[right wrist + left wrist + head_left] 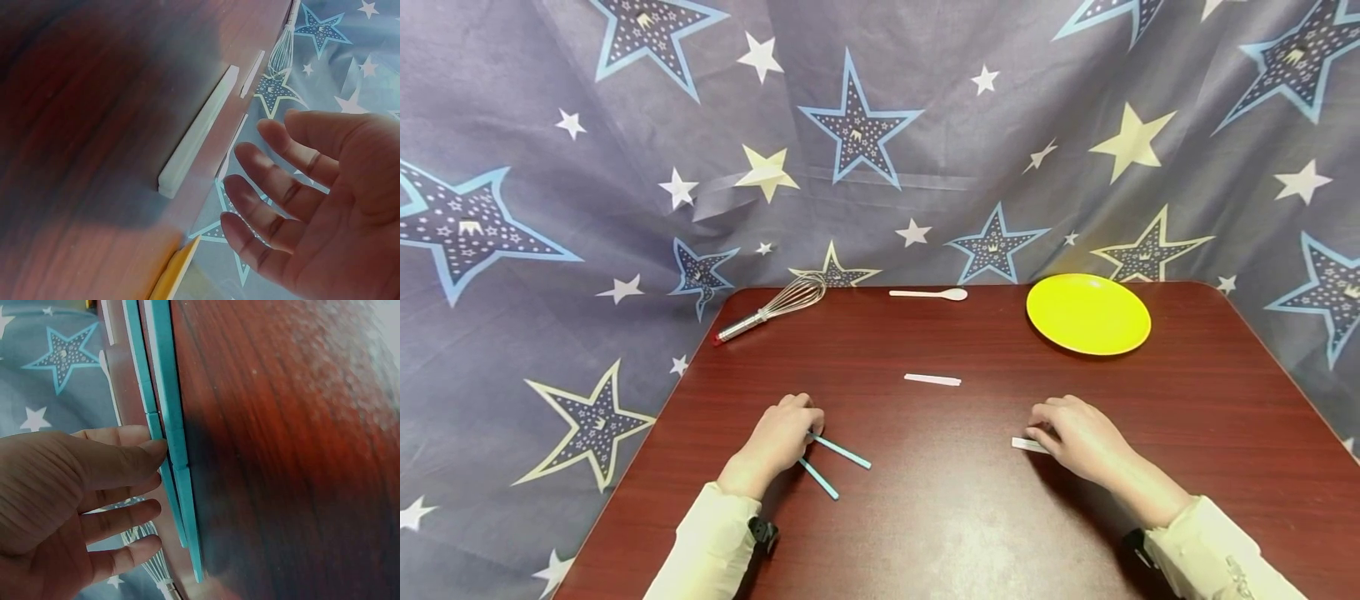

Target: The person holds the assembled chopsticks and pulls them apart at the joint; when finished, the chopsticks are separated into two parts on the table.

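On the left of the table, my left hand (782, 429) pinches a blue chopstick (141, 369) between thumb and forefinger, its other fingers loosely bent. A second blue chopstick (167, 381) lies alongside, and both point toward the middle of the table in the head view. My right hand (1078, 433) hovers palm down over a narrow white bar (199, 137) on the right side. In the right wrist view its fingers are relaxed and apart from the bar, with nothing held. From the head view, the hand hides one end of the bar.
Pale pink sticks (932, 380) lie mid-table. Along the far edge are a wire whisk (775, 307) with a red-tipped handle, a white spoon (928, 293) and a yellow plate (1086, 315). A star-patterned cloth (880, 217) hangs behind the brown table (925, 517).
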Tool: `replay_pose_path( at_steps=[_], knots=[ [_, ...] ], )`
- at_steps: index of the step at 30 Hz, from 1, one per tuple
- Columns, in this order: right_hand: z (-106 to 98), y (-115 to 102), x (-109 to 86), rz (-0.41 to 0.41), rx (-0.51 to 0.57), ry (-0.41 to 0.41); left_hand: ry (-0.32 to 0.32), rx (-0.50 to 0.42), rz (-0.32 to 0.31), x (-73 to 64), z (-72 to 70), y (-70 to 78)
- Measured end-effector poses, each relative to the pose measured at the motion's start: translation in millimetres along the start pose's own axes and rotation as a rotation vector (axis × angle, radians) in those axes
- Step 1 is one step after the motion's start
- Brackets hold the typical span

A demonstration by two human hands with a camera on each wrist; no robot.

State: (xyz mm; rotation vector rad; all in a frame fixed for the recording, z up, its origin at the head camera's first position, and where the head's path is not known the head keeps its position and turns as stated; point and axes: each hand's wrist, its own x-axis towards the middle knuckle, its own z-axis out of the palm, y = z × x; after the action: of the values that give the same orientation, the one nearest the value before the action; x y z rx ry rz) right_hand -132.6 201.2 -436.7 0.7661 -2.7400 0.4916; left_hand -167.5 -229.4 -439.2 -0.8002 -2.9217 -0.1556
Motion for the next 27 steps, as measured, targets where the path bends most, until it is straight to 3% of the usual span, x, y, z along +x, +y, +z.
replay_pose_path(
  at_steps=[6, 15, 27],
  knots=[
    [-0.1, 0.4, -0.2, 0.0, -0.001, -0.001, -0.008, -0.002, 0.0, 1.1, -2.6, 3.3],
    [-0.5, -1.7, -0.5, 0.002, 0.008, -0.006, 0.019, -0.103, -0.009, 7.0, -4.9, 15.7],
    [2.6, -7.2, 1.8, -0.054, 0.035, 0.048, 0.061, -0.192, 0.098, 23.9, -9.1, 57.4]
  ],
)
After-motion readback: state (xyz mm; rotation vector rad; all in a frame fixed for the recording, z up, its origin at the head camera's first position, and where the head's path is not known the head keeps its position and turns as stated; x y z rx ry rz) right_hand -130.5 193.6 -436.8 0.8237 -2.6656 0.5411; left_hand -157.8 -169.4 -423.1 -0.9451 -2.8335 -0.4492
